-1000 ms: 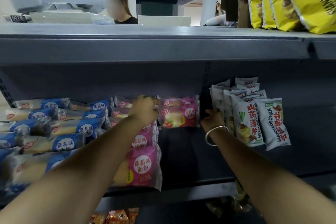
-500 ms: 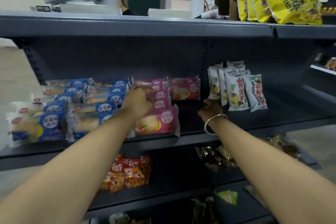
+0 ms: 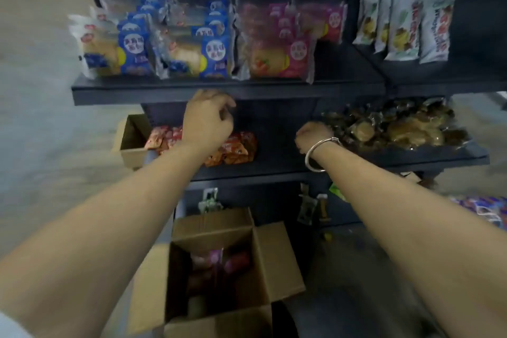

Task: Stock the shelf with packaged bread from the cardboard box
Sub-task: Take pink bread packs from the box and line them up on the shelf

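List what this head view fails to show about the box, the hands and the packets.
- Open brown cardboard box: contents in shadow and blurred; only pink wrappers show, count unclear.
- Left hand and right hand: fingers curled away, seen from behind; no packet seen, grip unclear.
- Blue bread packets: print blurred, unreadable.
- Purple packets: cut by right edge.

From my remote feed, the shelf (image 3: 219, 90) reads as dark painted metal with a matt finish. The blue bread packs (image 3: 131, 46) and pink bread packs (image 3: 279, 55) wear glossy, crinkled plastic film that catches the light. The cardboard box (image 3: 274, 263) below shows plain brown paperboard, dull and slightly rough. A smooth, shiny metal bangle (image 3: 319, 153) circles one wrist. The floor (image 3: 35, 118) looks pale and matt.
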Motion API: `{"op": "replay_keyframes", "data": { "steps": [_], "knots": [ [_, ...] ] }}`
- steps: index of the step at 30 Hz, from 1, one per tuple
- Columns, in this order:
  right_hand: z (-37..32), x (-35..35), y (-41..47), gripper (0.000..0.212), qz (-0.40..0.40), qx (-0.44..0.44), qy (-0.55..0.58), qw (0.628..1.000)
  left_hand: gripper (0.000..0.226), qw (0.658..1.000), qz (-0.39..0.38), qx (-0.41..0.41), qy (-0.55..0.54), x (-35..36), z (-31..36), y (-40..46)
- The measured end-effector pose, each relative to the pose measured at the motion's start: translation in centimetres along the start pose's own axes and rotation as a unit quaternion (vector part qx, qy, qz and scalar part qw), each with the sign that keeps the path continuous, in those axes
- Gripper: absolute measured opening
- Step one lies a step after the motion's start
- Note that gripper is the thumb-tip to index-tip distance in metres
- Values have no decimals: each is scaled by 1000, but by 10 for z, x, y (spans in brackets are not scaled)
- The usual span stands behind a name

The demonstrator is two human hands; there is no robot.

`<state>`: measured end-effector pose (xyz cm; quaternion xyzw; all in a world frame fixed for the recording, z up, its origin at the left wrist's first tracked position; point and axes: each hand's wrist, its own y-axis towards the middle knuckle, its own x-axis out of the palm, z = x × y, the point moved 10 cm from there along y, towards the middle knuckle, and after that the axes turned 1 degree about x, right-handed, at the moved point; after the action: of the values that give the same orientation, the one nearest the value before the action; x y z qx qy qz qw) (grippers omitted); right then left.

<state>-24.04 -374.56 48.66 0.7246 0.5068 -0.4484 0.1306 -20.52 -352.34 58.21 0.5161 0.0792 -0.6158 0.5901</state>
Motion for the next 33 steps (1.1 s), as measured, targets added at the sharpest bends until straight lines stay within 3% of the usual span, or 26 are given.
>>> {"op": "replay_keyframes", "data": {
  "steps": [4, 8, 12, 15, 17, 18, 20, 24, 28, 31, 33],
  "knots": [
    [33, 97, -5, 17, -130, 22, -76, 988, 40, 993, -71, -85, 45, 29, -65, -64],
    [66, 186, -17, 12, -254, 60, -80, 962, 35, 978, -109, -152, 89, 63, -129, -121],
    [88, 253, -23, 38, -309, 70, -57, 947, 33, 962, -134, -218, 91, 100, -175, -175],
    [112, 307, -29, 34, -345, 63, -71, 934, 30, 940, -176, -284, 72, 138, -199, -223],
    [132, 339, -33, 18, -362, 61, -75, 927, 39, 924, -196, -323, 54, 164, -214, -256],
    [141, 355, -34, 3, -372, 57, -71, 924, 43, 913, -211, -347, 49, 180, -223, -275],
    [172, 393, -30, 22, -386, 78, -63, 917, 34, 878, -251, -406, 37, 217, -244, -321],
    [238, 464, -27, 8, -381, 135, -34, 914, 23, 793, -243, -552, -88, 281, -269, -414],
    [300, 543, -34, 14, -399, 202, 11, 895, 38, 716, -179, -648, -189, 335, -308, -492],
    [333, 601, -29, 26, -409, 250, 55, 876, 52, 685, -144, -681, -215, 371, -356, -534],
    [347, 644, -15, 18, -403, 260, 73, 874, 69, 678, -122, -695, -205, 395, -396, -557]
  ]
}}
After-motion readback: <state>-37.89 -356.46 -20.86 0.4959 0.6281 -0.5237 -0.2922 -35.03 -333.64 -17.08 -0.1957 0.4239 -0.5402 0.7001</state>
